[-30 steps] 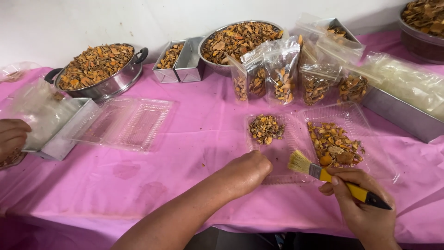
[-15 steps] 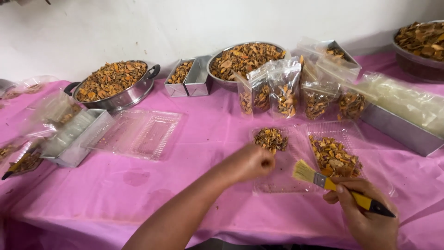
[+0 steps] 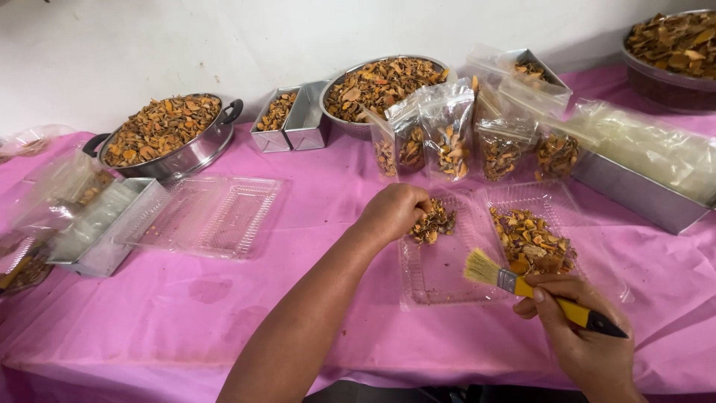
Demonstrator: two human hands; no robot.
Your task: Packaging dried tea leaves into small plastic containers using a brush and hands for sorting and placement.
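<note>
My left hand (image 3: 391, 213) reaches over an open clear plastic clamshell tray (image 3: 440, 276) and pinches at a small pile of dried orange-brown pieces (image 3: 436, 222) in its left half. The tray's right half holds a bigger heap of the same pieces (image 3: 531, 240). My right hand (image 3: 578, 336) grips a paintbrush (image 3: 522, 285) with a yellow and black handle; its pale bristles hover over the tray's near edge.
An empty clear clamshell tray (image 3: 212, 216) lies to the left. Behind stand a steel pot (image 3: 168, 142) and a steel bowl (image 3: 380, 82) full of dried pieces, small metal tins (image 3: 291, 119), several filled plastic bags (image 3: 447, 142), and a long metal tin (image 3: 641, 190). Pink cloth (image 3: 224, 313) covers the table.
My left hand has moved forward from the tray's near left edge onto the small pile. The brush shifted slightly left. The view tilted, and the hand at the far left is out of sight.
</note>
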